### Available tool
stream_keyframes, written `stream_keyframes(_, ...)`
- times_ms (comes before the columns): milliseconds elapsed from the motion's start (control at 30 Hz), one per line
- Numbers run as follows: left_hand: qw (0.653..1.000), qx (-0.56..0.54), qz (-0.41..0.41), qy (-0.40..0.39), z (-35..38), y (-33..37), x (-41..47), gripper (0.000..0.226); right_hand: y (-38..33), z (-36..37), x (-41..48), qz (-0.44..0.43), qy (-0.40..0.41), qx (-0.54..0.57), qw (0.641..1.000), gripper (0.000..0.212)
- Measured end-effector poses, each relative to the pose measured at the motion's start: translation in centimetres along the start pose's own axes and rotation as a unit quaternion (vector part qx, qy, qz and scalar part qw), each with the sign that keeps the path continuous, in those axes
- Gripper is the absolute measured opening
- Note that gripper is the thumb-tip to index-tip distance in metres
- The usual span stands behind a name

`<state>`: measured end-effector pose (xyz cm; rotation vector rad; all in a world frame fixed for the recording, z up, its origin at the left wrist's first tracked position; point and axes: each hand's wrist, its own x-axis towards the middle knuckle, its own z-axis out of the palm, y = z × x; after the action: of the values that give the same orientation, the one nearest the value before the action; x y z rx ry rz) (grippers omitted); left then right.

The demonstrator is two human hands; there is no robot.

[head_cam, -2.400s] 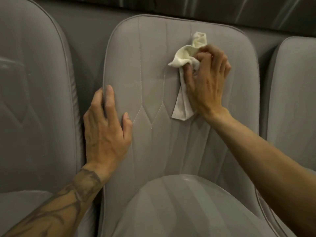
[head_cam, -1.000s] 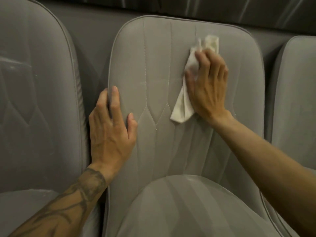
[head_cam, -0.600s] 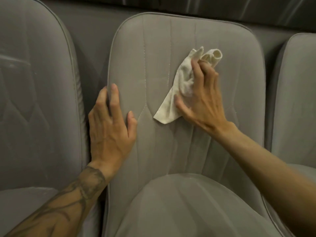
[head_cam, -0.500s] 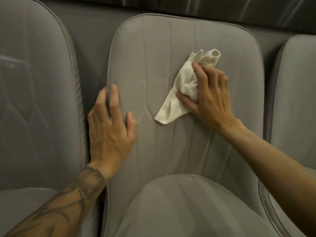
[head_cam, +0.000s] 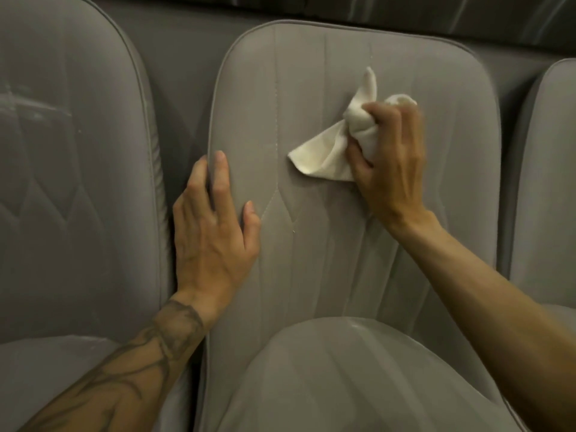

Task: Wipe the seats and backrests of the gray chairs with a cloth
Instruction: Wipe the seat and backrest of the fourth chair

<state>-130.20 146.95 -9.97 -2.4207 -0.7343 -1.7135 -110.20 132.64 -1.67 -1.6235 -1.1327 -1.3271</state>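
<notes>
A gray padded chair stands in the middle, its stitched backrest (head_cam: 311, 88) facing me and its seat (head_cam: 358, 375) below. My right hand (head_cam: 389, 160) is bunched around a cream cloth (head_cam: 324, 151) and presses it against the upper right of that backrest; a loose corner of the cloth trails to the left. My left hand (head_cam: 212, 232) lies flat on the backrest's left edge, fingers spread, with fingertips curling round the side piping. It holds nothing.
A second gray chair (head_cam: 71, 182) stands close on the left, with only a narrow dark gap between the backrests. A third gray chair (head_cam: 548, 188) shows at the right edge. A dark wall or ledge (head_cam: 374, 10) runs behind the chair tops.
My right hand has gone from flat on the cloth to gripping it in a bunch, sliding down and left then back right on the backrest. My left hand has stayed in place.
</notes>
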Motion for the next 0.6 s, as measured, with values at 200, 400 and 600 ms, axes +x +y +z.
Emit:
stream_keyframes(200, 1.000, 0.005, 0.004, 0.003, 0.1, 0.0, -0.1, 0.070, 4.4, -4.0, 6.6, 0.158, 0.173, -0.009, 0.972, 0.046)
stream_keyframes(400, 1.000, 0.007, 0.006, -0.001, 0.2, -0.1, 0.0, 0.070, 1.3, -1.4, 4.3, 0.058, 0.126, -0.012, 0.990, 0.032)
stream_keyframes(600, 1.000, 0.007, 0.002, 0.001, 0.2, -0.1, 0.0, 0.072, -2.0, 0.6, -0.3, -0.013, -0.013, -0.005, 1.000, 0.028)
